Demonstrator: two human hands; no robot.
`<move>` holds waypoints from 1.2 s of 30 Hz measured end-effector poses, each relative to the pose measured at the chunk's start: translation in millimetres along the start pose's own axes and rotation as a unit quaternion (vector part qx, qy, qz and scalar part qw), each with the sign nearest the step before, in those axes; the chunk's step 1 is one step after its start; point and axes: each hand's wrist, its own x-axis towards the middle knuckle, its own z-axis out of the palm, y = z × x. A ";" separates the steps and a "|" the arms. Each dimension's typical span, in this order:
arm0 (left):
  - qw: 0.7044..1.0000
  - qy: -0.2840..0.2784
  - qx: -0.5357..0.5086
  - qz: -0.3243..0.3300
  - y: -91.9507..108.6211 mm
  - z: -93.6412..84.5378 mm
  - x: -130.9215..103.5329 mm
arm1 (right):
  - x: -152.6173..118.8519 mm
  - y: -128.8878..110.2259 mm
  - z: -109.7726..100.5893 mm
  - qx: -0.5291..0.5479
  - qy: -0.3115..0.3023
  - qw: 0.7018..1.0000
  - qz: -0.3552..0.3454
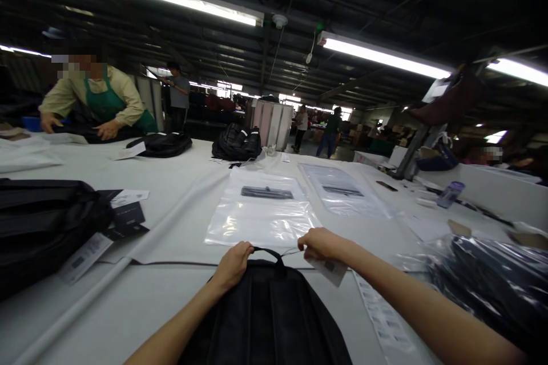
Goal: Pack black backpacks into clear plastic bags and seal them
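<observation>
A black backpack [274, 313] lies at the table's near edge, its top pointing away from me. My left hand [234, 264] pinches the left end of its top handle loop [269, 251]. To the right of the handle, my right hand [321, 244] is closed on a thin string that runs to the loop. A pale tag [333, 271] hangs beneath that hand. Beyond the backpack, a stack of clear plastic bags [261, 217] with dark print lies flat.
More plastic bags [342, 191] lie back right. Plastic-wrapped dark goods [492, 279] fill the right side. Another black backpack [47, 222] with tags [128, 215] sits left. A co-worker in a green apron [103, 97] handles a black item across the table [171, 182].
</observation>
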 end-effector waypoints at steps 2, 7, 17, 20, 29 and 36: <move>1.000 0.001 -0.011 -0.015 -0.1 0.7 -0.3 | -1.6 -8.6 -4.0 0.066 -0.004 0.997 0.030; 0.993 0.043 -0.068 -0.082 14.2 -12.0 0.2 | -16.1 -28.0 20.1 0.282 0.008 0.955 0.085; 0.904 -0.162 -0.319 -0.233 77.7 -9.1 -26.6 | -19.1 -29.8 81.6 0.436 0.177 0.877 0.096; 0.896 -0.130 -0.323 -0.276 71.8 -11.4 -27.9 | -38.0 -14.4 96.2 0.446 0.215 0.855 0.152; 0.915 -0.125 -0.184 -0.335 51.4 -15.6 -36.6 | -60.8 -16.4 151.1 0.626 0.113 0.753 0.169; 0.924 -0.083 -0.130 -0.351 57.3 -29.4 -44.9 | -62.2 -16.4 149.9 0.754 -0.005 0.643 0.131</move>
